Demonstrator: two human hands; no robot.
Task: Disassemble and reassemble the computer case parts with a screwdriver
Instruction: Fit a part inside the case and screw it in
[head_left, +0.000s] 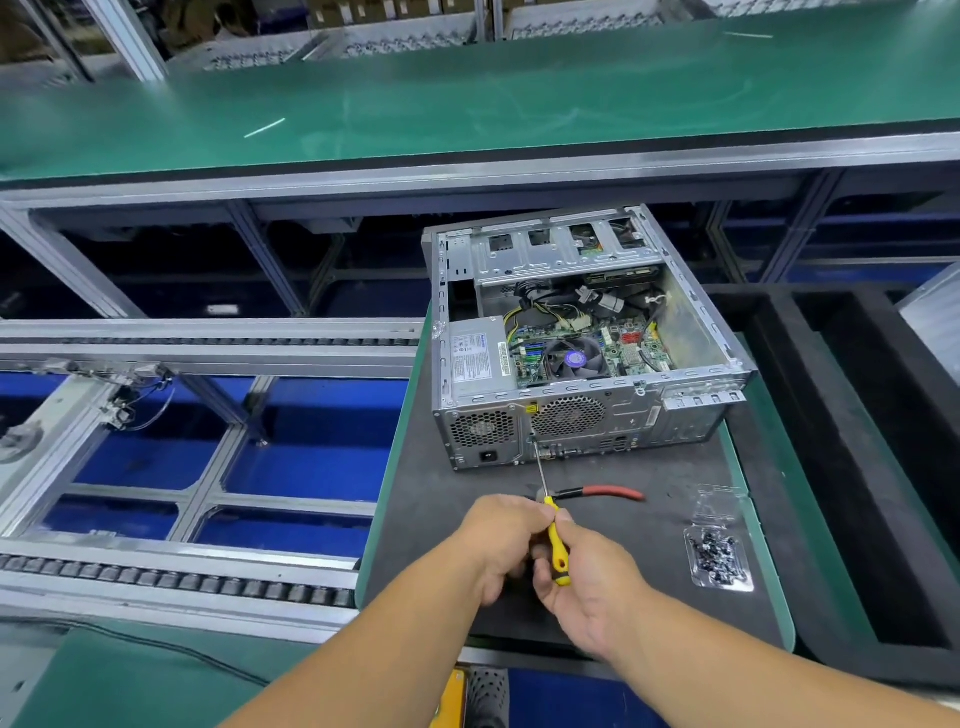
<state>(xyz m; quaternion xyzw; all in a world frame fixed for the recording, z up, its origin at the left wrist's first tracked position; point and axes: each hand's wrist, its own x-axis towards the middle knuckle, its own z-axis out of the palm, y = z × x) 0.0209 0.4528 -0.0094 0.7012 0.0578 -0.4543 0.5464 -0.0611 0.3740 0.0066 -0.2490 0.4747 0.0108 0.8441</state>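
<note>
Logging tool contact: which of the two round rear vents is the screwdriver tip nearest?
The larger vent, right of the small PSU vent. The screwdriver tip sits just below its lower-left edge, on the strip between the two.

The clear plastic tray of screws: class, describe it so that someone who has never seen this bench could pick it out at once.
Start at the open computer case on the dark mat. Come toward the near right part of the mat, past the red-handled pliers. The clear plastic tray of screws lies there, full of small dark screws, unlike the clear tray just behind it.
</note>
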